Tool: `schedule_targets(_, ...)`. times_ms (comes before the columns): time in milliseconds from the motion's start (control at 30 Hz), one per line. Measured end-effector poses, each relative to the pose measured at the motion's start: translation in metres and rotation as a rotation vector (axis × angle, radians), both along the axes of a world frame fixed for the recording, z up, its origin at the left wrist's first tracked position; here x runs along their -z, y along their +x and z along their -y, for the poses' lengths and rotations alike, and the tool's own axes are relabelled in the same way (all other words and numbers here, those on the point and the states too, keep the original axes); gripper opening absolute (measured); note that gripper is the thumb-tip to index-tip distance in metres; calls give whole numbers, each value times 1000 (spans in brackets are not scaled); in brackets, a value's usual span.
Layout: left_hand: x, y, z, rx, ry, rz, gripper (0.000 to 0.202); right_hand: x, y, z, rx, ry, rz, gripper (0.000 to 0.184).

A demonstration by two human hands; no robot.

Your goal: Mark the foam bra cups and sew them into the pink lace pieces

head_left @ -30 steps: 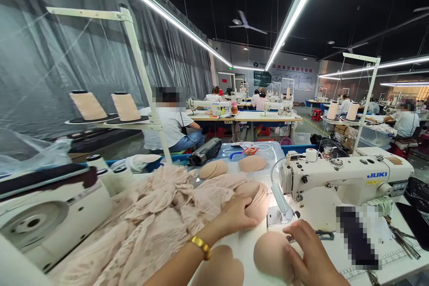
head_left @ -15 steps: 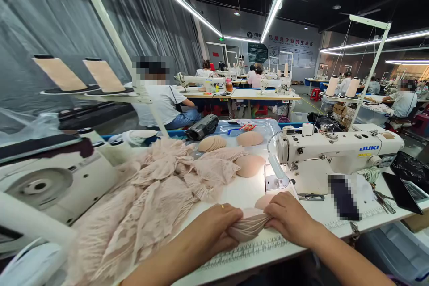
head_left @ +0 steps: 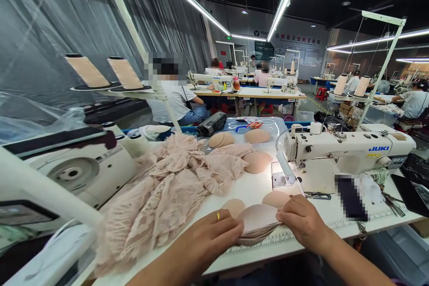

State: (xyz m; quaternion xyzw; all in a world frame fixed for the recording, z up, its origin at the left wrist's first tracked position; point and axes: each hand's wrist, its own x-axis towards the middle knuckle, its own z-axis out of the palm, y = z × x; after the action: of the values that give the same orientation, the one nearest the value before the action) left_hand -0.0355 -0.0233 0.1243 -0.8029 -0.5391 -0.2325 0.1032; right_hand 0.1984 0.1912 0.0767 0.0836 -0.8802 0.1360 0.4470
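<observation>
Between my two hands is a stack of beige bra pads (head_left: 259, 221), gripped at its ends over the table's front ruler strip. My left hand (head_left: 214, 237) closes on the left end, a ring on one finger. On the right end, my right hand (head_left: 301, 221) pinches the pads' edge between thumb and fingers. Just behind the stack lie a loose pad (head_left: 233, 207) by my left hand and another pad (head_left: 275, 199) by my right. Farther back, a larger round pad (head_left: 257, 161) rests beside a heap of beige lace fabric (head_left: 174, 183).
A sewing machine (head_left: 342, 147) with a lit needle area stands to the right, thread snips (head_left: 318, 195) before it. Another machine (head_left: 73, 170) is at the left. More pads (head_left: 221, 139) lie at the back near a black device (head_left: 212, 124). A co-worker (head_left: 172, 100) sits ahead.
The stack has tilted so its top pad's broad face shows, where its layered edges faced me before. A loose pad behind my left hand now shows. The whole view has shifted slightly.
</observation>
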Motion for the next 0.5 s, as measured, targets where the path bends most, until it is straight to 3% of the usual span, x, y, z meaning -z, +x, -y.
schedule_targets(200,4,6,13,-31,210,-110,65,-1,2,2,-41,7,-61,39)
schedule_targets(300,8,5,22,-3,211,-134,66,0,8,-3,-43,6,-43,38)
schedule_targets(400,3,-2,35,-75,180,-64,61,-1,18,-12,15,-67,-33,29)
schedule_targets(500,-5,-11,42,-254,4,228,28,-3,24,-17,16,-377,77,16)
